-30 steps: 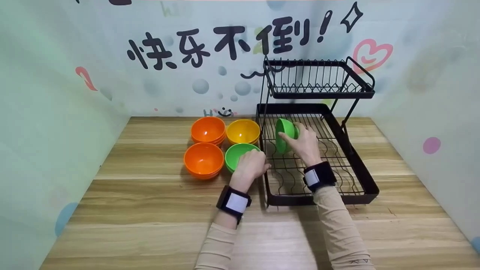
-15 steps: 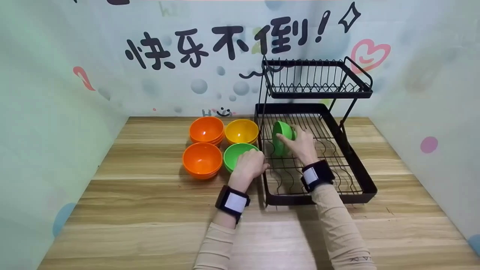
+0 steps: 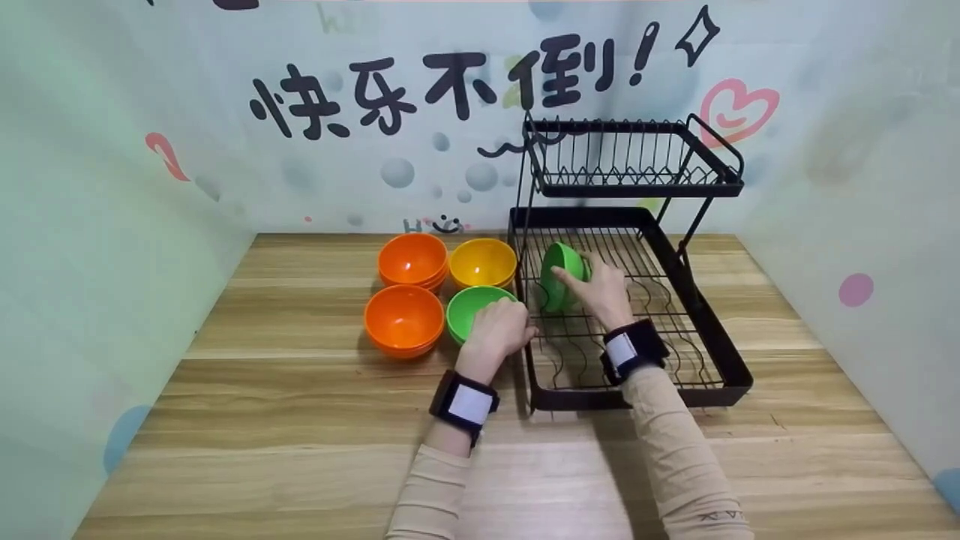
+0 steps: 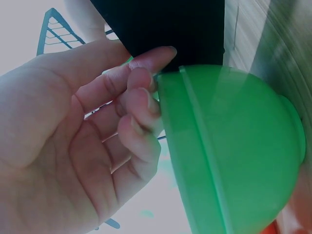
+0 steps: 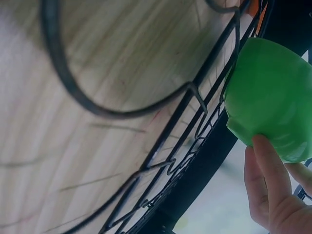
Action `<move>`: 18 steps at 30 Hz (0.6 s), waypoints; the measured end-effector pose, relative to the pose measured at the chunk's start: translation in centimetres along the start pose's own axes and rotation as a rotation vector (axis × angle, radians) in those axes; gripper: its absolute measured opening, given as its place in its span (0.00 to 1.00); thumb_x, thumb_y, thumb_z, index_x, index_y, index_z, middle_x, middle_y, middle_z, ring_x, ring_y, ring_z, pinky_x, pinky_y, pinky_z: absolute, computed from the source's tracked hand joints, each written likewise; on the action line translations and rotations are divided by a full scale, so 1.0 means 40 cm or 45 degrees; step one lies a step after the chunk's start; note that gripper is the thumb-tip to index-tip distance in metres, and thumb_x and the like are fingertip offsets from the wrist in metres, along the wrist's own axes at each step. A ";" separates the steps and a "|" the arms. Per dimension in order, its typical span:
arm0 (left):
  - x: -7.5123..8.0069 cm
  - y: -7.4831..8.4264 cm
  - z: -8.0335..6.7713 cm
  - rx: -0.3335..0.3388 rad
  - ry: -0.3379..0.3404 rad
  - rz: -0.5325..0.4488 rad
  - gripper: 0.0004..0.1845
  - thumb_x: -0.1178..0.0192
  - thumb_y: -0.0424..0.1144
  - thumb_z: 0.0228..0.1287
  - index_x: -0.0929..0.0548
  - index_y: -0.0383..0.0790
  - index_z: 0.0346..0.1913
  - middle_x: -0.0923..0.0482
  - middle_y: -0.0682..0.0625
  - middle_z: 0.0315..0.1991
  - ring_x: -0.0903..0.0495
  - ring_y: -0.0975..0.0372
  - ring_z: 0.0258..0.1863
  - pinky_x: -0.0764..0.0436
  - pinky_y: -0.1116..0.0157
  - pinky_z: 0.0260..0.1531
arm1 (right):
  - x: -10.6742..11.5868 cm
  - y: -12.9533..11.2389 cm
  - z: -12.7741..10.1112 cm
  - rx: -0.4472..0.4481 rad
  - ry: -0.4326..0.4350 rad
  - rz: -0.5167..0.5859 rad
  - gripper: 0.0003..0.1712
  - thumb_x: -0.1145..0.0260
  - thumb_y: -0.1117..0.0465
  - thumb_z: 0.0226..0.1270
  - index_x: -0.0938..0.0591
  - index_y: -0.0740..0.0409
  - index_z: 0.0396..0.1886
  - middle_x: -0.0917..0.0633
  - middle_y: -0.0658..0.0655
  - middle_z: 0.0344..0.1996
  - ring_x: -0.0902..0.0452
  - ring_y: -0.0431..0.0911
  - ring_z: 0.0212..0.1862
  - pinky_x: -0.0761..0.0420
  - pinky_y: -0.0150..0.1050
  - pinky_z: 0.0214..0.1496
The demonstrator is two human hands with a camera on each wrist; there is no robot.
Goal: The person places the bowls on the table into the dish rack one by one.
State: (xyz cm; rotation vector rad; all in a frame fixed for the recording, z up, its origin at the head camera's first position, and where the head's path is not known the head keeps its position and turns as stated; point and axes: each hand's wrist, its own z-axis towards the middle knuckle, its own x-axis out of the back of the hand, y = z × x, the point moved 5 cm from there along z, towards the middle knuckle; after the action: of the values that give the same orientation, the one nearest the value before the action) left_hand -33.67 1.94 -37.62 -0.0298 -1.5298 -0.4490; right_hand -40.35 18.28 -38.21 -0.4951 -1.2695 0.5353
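Note:
A green bowl (image 3: 553, 296) stands on its side on the lower wires of the black dish rack (image 3: 577, 399), its opening facing left. My right hand (image 3: 606, 291) grips this bowl by its base side, thumb near the rim; in the right wrist view, fingertips touch the green wall (image 5: 270, 97). My left hand (image 3: 496, 330) holds the rack's left edge, thumb on one side and curled fingers on the other. Beneath that hand, partly covered in the head view, sits another green bowl (image 3: 466, 307), whose rim is right at the fingertips in the left wrist view.
Left of the rack on the wooden table are stacked orange bowls at the front (image 3: 405, 319) and back (image 3: 412, 259), plus stacked yellow bowls (image 3: 484, 262). A wire upper shelf (image 3: 637, 189) overhangs the rack's rear. Printed cloth walls (image 3: 337, 187) enclose the table.
My right hand has moved the green bowl slightly down and left onto the wires. My left hand stays at the rack's edge, and the head view has shifted a little.

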 end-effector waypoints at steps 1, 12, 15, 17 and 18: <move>0.000 0.000 0.000 -0.001 0.001 0.002 0.15 0.39 0.47 0.63 0.14 0.37 0.32 0.15 0.43 0.38 0.16 0.51 0.40 0.18 0.55 0.42 | -0.001 0.001 0.001 -0.005 -0.004 0.008 0.44 0.39 0.35 0.60 0.33 0.59 0.67 0.24 0.70 0.60 0.28 0.64 0.60 0.32 0.57 0.63; 0.003 0.001 -0.001 -0.011 0.006 0.013 0.15 0.39 0.47 0.63 0.14 0.36 0.33 0.15 0.43 0.38 0.16 0.52 0.41 0.18 0.55 0.42 | -0.014 0.002 0.001 -0.013 -0.036 0.067 0.45 0.40 0.36 0.61 0.34 0.62 0.67 0.26 0.70 0.61 0.29 0.62 0.61 0.27 0.54 0.60; 0.002 0.001 -0.002 -0.009 0.003 0.020 0.16 0.39 0.48 0.63 0.15 0.36 0.34 0.16 0.43 0.39 0.16 0.52 0.41 0.18 0.55 0.42 | -0.015 0.001 0.000 -0.007 -0.040 0.078 0.44 0.40 0.37 0.62 0.34 0.63 0.68 0.26 0.70 0.61 0.28 0.62 0.61 0.27 0.53 0.61; 0.003 0.002 -0.002 -0.008 0.003 0.020 0.16 0.39 0.48 0.63 0.15 0.36 0.34 0.16 0.43 0.38 0.16 0.52 0.41 0.18 0.55 0.42 | -0.015 0.001 0.000 -0.017 -0.037 0.085 0.44 0.40 0.37 0.62 0.34 0.62 0.67 0.25 0.69 0.61 0.28 0.61 0.61 0.27 0.53 0.61; 0.003 0.002 -0.002 -0.009 0.002 0.019 0.16 0.39 0.48 0.63 0.15 0.36 0.34 0.16 0.43 0.38 0.16 0.52 0.41 0.18 0.56 0.42 | -0.015 0.001 0.000 -0.021 -0.037 0.088 0.44 0.40 0.37 0.62 0.34 0.62 0.67 0.25 0.69 0.61 0.28 0.61 0.62 0.27 0.53 0.61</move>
State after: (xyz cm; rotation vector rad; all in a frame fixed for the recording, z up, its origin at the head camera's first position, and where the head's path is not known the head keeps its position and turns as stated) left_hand -33.57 1.96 -37.50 -0.0461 -1.5252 -0.4420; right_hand -40.47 17.93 -38.68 -0.5483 -1.2891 0.5926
